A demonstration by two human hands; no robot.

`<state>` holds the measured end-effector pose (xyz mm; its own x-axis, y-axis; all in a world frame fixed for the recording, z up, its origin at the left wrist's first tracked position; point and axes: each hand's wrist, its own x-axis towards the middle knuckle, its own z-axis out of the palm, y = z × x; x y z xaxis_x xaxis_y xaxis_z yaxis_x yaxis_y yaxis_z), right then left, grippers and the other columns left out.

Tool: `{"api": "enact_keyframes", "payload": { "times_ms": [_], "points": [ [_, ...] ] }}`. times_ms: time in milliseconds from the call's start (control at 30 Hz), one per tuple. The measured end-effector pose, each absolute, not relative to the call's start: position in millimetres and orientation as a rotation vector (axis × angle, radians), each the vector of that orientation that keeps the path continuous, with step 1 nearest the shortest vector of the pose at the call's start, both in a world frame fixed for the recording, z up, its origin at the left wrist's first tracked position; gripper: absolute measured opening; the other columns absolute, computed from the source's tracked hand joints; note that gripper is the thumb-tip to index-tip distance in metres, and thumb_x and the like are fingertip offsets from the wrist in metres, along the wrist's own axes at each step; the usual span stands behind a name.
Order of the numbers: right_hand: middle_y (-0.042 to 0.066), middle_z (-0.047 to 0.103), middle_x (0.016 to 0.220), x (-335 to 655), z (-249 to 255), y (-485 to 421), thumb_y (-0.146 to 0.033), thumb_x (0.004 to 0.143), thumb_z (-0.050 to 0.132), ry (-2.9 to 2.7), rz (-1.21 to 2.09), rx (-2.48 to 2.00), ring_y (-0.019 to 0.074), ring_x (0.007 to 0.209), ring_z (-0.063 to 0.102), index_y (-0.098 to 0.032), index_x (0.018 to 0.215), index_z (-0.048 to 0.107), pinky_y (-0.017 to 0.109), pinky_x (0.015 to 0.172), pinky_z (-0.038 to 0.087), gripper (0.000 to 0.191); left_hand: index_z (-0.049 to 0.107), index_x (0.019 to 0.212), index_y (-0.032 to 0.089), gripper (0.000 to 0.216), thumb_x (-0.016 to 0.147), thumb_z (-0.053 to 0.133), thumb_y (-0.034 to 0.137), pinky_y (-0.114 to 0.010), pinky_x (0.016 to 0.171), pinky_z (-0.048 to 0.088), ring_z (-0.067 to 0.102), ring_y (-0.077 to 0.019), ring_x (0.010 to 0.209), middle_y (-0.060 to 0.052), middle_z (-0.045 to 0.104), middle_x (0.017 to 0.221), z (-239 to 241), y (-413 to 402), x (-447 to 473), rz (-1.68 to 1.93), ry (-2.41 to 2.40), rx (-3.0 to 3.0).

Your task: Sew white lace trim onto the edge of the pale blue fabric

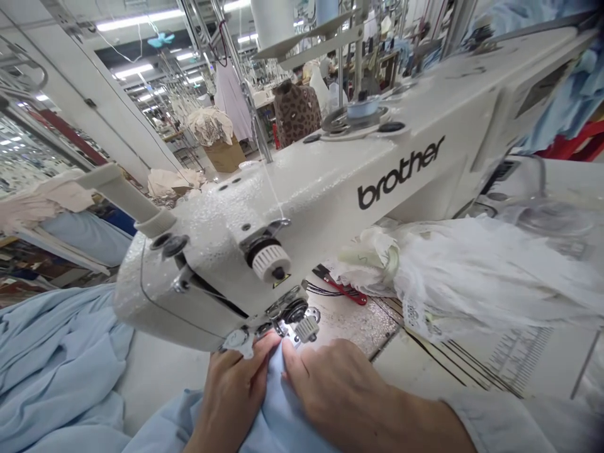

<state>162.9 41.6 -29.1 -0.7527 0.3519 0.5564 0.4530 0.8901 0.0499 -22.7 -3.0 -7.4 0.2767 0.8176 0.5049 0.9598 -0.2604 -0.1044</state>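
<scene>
- Left hand [231, 396]: fingers bent and close together, tips pressed on the light blue woven fabric [278, 418] just under the machine head. Cannot tell whether it pinches the cloth or only presses it.
- Right hand [330, 387]: lies flat and fairly wide on the same fabric, fingertips pointing at the left hand's, pale sleeve at the wrist.
- The fabric rises in a narrow ridge between the two hands and touches both. More of it is bunched in folds well to the left of the left hand.
- White metal sewing machine with black "brother" lettering [330, 176]: directly ahead of both hands, its needle end just above the fingertips.
- Pale glossy tabletop [160, 371]: a bare patch shows left of the left hand. Printed ruler marks [519, 355] are ahead and right of the right hand.
- Heap of white lacy cloth [472, 270]: on the tabletop, ahead and right of the right hand, apart from it.
- Red-handled small tool [346, 290]: just ahead of the right hand, at the edge of the white heap.
- Light blue thread bobbin [362, 107]: on top of the machine.
- Room beyond: factory floor with long ceiling tube lights [136, 20], a leopard-print garment [297, 112], a brown cardboard box [225, 154], hanging pale clothes and further work stations.
</scene>
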Motion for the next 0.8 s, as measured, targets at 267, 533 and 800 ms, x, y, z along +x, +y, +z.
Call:
{"api": "enact_keyframes", "payload": {
  "times_ms": [267, 533, 800],
  "points": [
    [0.003, 0.059, 0.063, 162.6, -23.0, 39.6, -0.007, 0.082, 0.051, -2.460, -0.275, -0.595, 0.0175, 0.050, 0.053, 0.003, 0.116, 0.053, 0.033, 0.045, 0.029, 0.036, 0.072, 0.090, 0.022, 0.030, 0.094, 0.042, 0.019, -0.031, 0.065, 0.049, 0.069, -0.0146, 0.067, -0.003, 0.075, 0.079, -12.2, -2.1, -24.8, -0.546, -1.615, -2.155],
    [0.002, 0.058, 0.065, 162.9, -26.9, 41.2, -0.007, 0.082, 0.053, -2.547, -0.210, -0.588, 0.0173, 0.050, 0.052, 0.002, 0.119, 0.049, 0.033, 0.043, 0.028, 0.038, 0.070, 0.098, 0.024, 0.029, 0.088, 0.046, 0.012, -0.031, 0.065, 0.049, 0.068, -0.0152, 0.072, 0.000, 0.074, 0.081, -3.5, -4.3, -26.2, -0.487, -1.613, -2.187],
    [0.004, 0.060, 0.069, 166.8, -14.6, 42.0, -0.004, 0.080, 0.054, -2.656, -0.092, -0.576, 0.0178, 0.048, 0.053, -0.002, 0.106, 0.051, 0.032, 0.039, 0.029, 0.026, 0.059, 0.113, 0.020, 0.026, 0.092, 0.044, 0.020, -0.026, 0.085, 0.051, 0.064, -0.0155, 0.099, -0.005, 0.068, 0.113, -0.6, -22.2, -14.0, -0.505, -1.646, -2.221]
  ]
}}
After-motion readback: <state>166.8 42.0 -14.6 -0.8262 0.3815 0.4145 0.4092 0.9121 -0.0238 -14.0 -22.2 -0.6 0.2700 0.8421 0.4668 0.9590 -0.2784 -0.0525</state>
